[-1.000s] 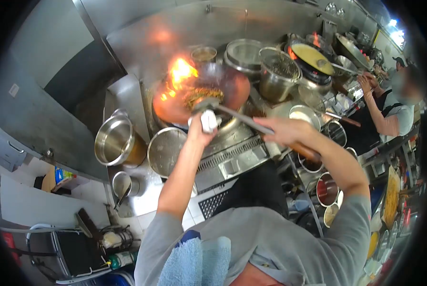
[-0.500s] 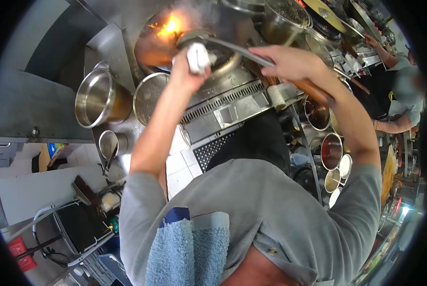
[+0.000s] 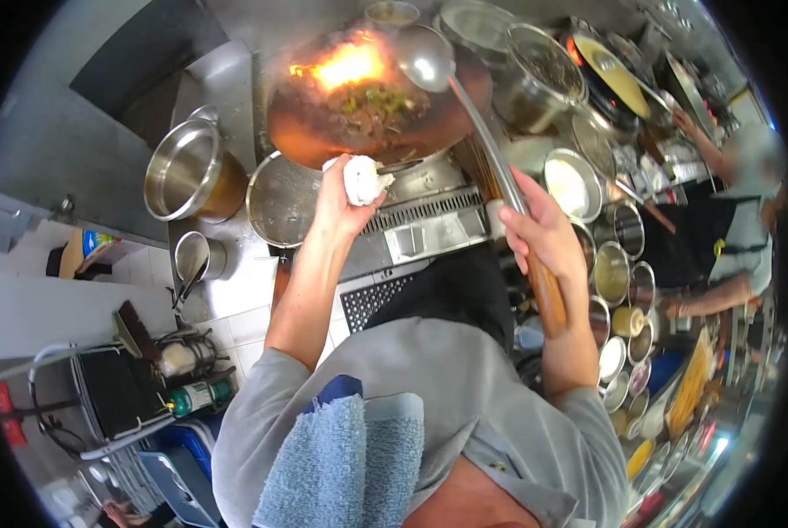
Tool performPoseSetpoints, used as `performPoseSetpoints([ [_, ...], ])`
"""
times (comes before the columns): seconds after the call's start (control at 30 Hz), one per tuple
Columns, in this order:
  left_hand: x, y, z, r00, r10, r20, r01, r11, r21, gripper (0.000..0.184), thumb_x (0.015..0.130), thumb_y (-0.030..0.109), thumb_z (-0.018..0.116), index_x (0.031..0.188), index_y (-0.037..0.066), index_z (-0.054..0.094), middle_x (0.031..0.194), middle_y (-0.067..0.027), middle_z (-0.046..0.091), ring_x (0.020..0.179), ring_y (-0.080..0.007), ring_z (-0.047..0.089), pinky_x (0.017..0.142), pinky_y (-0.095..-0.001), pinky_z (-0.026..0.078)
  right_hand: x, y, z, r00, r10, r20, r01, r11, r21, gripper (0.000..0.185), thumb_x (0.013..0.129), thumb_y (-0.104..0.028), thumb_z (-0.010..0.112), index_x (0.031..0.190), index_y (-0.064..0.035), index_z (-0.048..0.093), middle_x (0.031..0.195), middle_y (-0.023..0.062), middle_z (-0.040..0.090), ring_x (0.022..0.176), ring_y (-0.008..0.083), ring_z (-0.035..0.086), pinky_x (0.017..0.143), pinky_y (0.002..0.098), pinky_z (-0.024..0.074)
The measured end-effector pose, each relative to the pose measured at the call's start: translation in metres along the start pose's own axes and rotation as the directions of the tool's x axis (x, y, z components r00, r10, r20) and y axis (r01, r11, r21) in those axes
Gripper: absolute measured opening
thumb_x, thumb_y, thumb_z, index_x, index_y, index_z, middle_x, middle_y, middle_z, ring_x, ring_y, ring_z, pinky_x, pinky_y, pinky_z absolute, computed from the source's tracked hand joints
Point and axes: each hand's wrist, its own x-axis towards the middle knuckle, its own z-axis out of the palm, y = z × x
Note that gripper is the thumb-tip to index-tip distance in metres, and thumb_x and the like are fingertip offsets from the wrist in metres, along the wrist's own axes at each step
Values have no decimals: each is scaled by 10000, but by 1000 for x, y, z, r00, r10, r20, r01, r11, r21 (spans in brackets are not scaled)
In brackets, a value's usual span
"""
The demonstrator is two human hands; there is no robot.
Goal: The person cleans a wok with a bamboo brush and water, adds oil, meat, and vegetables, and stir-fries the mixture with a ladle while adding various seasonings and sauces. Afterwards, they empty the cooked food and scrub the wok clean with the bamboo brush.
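Note:
A large wok (image 3: 293, 132) with browned food and green pieces (image 3: 372, 107) in it sits on the stove, and flames rise at its back. At the wok's near edge my left hand (image 3: 346, 198) is closed round a folded white cloth (image 3: 361, 180); the wok's handle cannot be made out under it. My right hand (image 3: 543, 231) grips the long ladle (image 3: 485, 132) near its wooden handle. The ladle's round bowl (image 3: 426, 58) is raised over the right back side of the wok, above the food.
A steel pot (image 3: 183, 172), a wide strainer (image 3: 280, 207) and a small pot (image 3: 199, 257) stand at the left. A deep pot (image 3: 539, 79), a pan of yellow liquid (image 3: 614, 75) and several containers stand at the right, near another person (image 3: 737, 220).
The ladle has lifted out of the wok and swung back and right, its shaft now steeper. My right hand has moved down. More food shows, and the flames look larger than half a second ago.

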Motion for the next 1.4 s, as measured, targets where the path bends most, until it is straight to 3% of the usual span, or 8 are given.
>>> performPoseSetpoints([
  [0.23,-16,-39,-18,985,64,160,-76,995,69,229,959,215,482,1122,53,488,996,-114,628,852,-273,655,717,-417,564,12,-22,-19,998,-60,-10,61,994,89,615,925,-85,523,1470,-32,243,755,11,457,490,78,438,357,248,427],
  [0.33,-5,-104,-23,915,403,-24,-366,852,375,389,822,-12,527,1202,-4,447,1058,-113,555,925,-215,594,751,-358,528,36,13,-3,991,53,-126,-29,983,181,658,920,-103,534,1486,-62,200,794,11,481,486,73,427,341,252,400],
  [0.5,-7,-68,-16,947,315,-55,-280,900,334,132,832,47,528,964,47,527,770,-58,558,635,-198,578,556,-356,500,37,23,42,903,113,415,-414,492,766,147,932,-160,552,879,-122,420,736,-21,478,530,47,427,435,199,337],
  [0.53,0,-47,-30,999,45,-7,-42,969,242,68,872,121,508,917,73,525,729,-58,562,637,-219,588,560,-387,502,36,19,50,849,116,516,-505,465,727,148,944,-206,535,842,-133,456,647,-58,436,528,48,425,449,193,313],
  [0.7,-33,-33,-53,988,-121,92,106,983,149,100,913,176,490,938,99,548,797,-83,627,703,-235,631,626,-417,545,-4,26,80,923,154,351,-371,592,716,170,953,-229,514,815,-144,462,602,-80,404,526,57,424,456,207,299],
  [0.87,-82,-20,-112,983,-156,101,105,916,387,293,834,159,556,1113,69,557,905,-134,654,748,-267,658,606,-415,578,-119,63,103,985,51,166,-174,275,946,424,976,-95,445,1387,-97,341,797,3,385,449,-15,326,318,147,329],
  [1.07,-183,14,-156,964,-263,41,157,688,709,421,706,224,582,1080,31,565,859,-97,623,740,-228,626,657,-333,537,-277,138,182,999,36,-14,7,200,980,416,1001,-145,463,1388,-162,310,754,20,371,443,3,360,288,158,356],
  [1.4,-223,-54,-225,558,-824,97,339,333,880,188,750,140,529,899,30,559,856,-152,621,737,-304,633,734,-416,566,-434,220,354,801,133,-583,576,90,812,463,976,-56,429,1413,-114,288,730,-8,351,424,-22,344,287,148,346],
])
